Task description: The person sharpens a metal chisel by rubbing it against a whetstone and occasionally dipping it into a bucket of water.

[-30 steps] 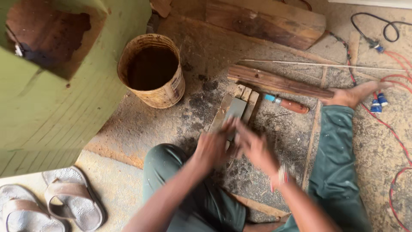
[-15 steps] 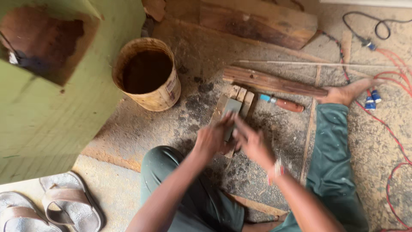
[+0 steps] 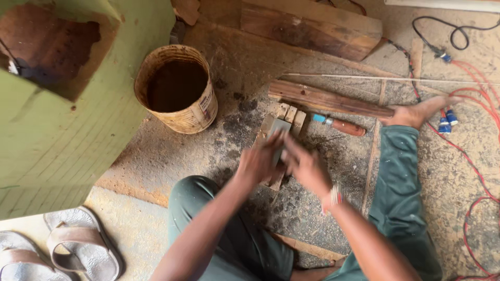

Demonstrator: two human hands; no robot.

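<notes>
Both hands press down together on a flat grey stone block [image 3: 279,130] set in a small wooden holder [image 3: 287,115] on the dusty floor [image 3: 156,156]. Left hand [image 3: 259,158] and right hand [image 3: 304,165] have fingers pressed flat, likely to steady it; what lies under them I cannot tell. At two o'clock lies a brown-handled tool [image 3: 341,125]. At ten o'clock stands a rusty round tin [image 3: 179,88].

Both arms bare, no sleeves in view. Left hand [image 3: 259,162] without ornament. Right hand [image 3: 307,167]: beaded red-and-white wristband [image 3: 333,196] at wrist. Dark green dust-flecked trousers [image 3: 401,177] on both legs. Bare foot [image 3: 419,112], no shoe.
</notes>
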